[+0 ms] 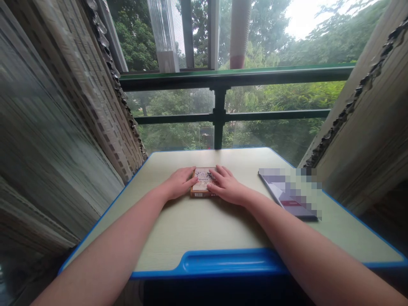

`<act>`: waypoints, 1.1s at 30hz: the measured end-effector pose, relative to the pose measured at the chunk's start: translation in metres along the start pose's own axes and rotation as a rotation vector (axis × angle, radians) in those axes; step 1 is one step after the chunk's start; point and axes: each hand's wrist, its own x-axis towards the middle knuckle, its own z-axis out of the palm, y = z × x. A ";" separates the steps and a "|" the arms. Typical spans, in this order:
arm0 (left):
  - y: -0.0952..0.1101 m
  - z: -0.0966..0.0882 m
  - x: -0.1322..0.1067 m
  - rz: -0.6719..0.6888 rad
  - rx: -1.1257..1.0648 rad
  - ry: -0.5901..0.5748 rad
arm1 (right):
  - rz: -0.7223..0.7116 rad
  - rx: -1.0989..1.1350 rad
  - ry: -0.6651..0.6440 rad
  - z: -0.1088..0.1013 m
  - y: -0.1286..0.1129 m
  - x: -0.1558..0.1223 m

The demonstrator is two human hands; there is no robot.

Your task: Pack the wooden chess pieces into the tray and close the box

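A small flat box with a tan printed lid and orange-brown sides lies in the middle of a pale desk. My left hand rests against the box's left side, its fingers curled around that edge. On the right half of the lid my right hand lies flat with its fingers stretched out. Both forearms reach in from the near edge of the desk.
The desk has a blue rim and a blue pen groove at its near edge. A thin dark booklet lies at the right. Patterned curtains hang on both sides. A dark window railing with trees behind stands beyond the desk.
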 end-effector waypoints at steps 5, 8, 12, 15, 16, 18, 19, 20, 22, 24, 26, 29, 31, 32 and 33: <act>0.001 -0.002 0.001 -0.023 -0.016 -0.007 | -0.019 -0.017 -0.028 -0.003 0.000 0.001; 0.001 -0.003 0.001 -0.032 -0.050 0.010 | -0.024 -0.021 0.012 -0.004 -0.001 0.001; 0.000 -0.004 0.001 -0.052 -0.110 0.032 | 0.002 0.026 0.092 -0.010 -0.001 0.003; 0.000 -0.004 0.003 -0.054 -0.144 0.017 | 0.033 0.078 0.169 -0.015 0.001 0.003; 0.000 -0.004 0.003 -0.051 -0.153 0.010 | 0.055 0.089 0.183 -0.016 0.001 0.003; 0.000 -0.005 0.004 -0.048 -0.164 0.006 | 0.087 0.103 0.160 -0.017 0.002 0.001; 0.000 -0.005 0.004 -0.050 -0.166 0.011 | 0.074 0.105 0.119 -0.017 0.002 0.000; 0.000 -0.005 0.004 -0.055 -0.167 0.020 | 0.037 0.103 0.065 -0.016 0.002 -0.002; 0.001 -0.005 0.003 -0.064 -0.166 0.040 | -0.064 0.086 -0.044 -0.016 0.002 -0.005; 0.001 -0.006 0.004 -0.064 -0.164 0.053 | -0.115 0.059 -0.101 -0.016 0.002 -0.007; 0.000 -0.007 0.004 -0.056 -0.160 0.063 | -0.106 0.030 -0.084 -0.017 0.002 -0.007; -0.003 -0.009 0.004 -0.083 -0.154 0.107 | -0.114 -0.009 -0.008 -0.019 0.006 -0.004; -0.005 -0.011 0.004 -0.131 -0.151 0.139 | -0.134 -0.029 0.052 -0.019 0.011 -0.001; -0.006 -0.012 0.004 -0.151 -0.152 0.146 | -0.132 -0.038 0.086 -0.018 0.014 0.002; -0.007 -0.013 0.003 -0.163 -0.156 0.147 | -0.119 -0.050 0.121 -0.017 0.017 0.004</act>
